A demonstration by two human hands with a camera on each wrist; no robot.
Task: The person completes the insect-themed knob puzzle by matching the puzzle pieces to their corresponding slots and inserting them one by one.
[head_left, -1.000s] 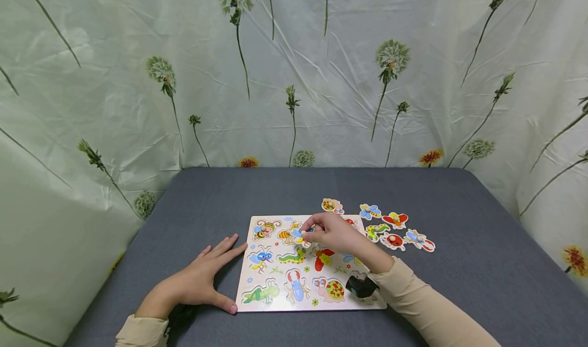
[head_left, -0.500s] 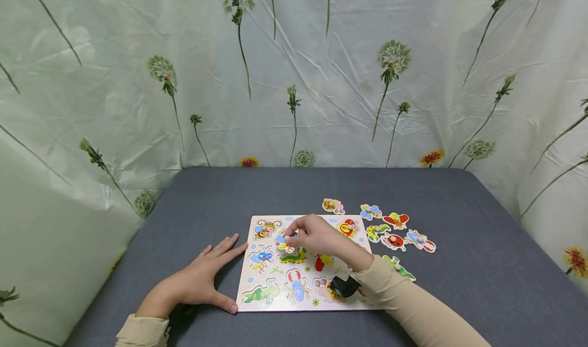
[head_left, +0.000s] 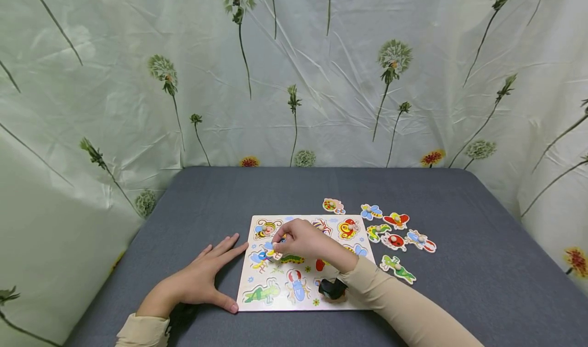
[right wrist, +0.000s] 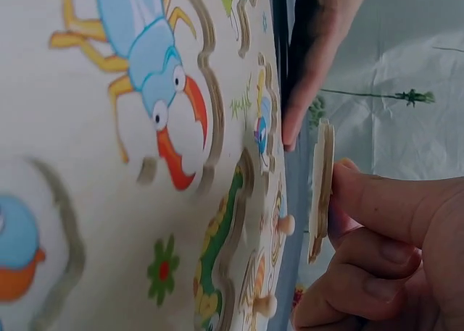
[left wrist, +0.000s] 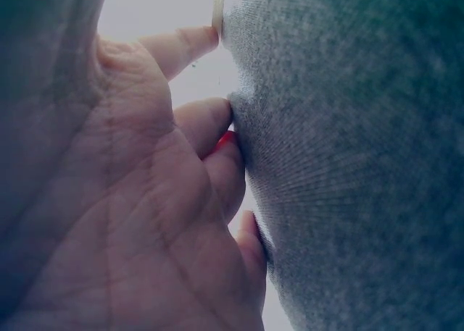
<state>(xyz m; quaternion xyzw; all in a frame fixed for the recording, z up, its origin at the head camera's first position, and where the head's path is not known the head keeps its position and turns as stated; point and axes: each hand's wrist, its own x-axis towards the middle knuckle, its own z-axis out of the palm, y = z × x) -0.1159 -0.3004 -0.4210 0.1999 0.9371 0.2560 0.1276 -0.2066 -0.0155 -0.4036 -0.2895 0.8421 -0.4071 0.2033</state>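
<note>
My right hand (head_left: 303, 242) pinches an insect puzzle piece (head_left: 269, 248) with blue wings, above the left side of the wooden puzzle board (head_left: 277, 308). In the right wrist view the piece (right wrist: 321, 193) stands edge-on between thumb and fingers, apart from the board. Below it lies the printed recess of a blue mosquito (head_left: 260, 258). My left hand (head_left: 195, 283) rests with fingers spread on the table, thumb and a fingertip touching the board's left edge. A bee piece (head_left: 265, 229) and a butterfly piece (head_left: 348, 229) sit in their recesses. The right hand hides part of the board's middle.
Loose knobbed pieces lie to the board's right and behind it: a snail (head_left: 333, 205), a caterpillar (head_left: 378, 232), a ladybird (head_left: 393, 242), a beetle (head_left: 421, 240), a grasshopper (head_left: 397, 269) and others. A dark grey cloth covers the table (head_left: 220, 194). Flower-printed curtain (head_left: 340, 81) hangs behind.
My right hand has moved left and slightly toward me across the board, carrying the insect piece from the top row to above the mosquito recess. The left hand has stayed put.
</note>
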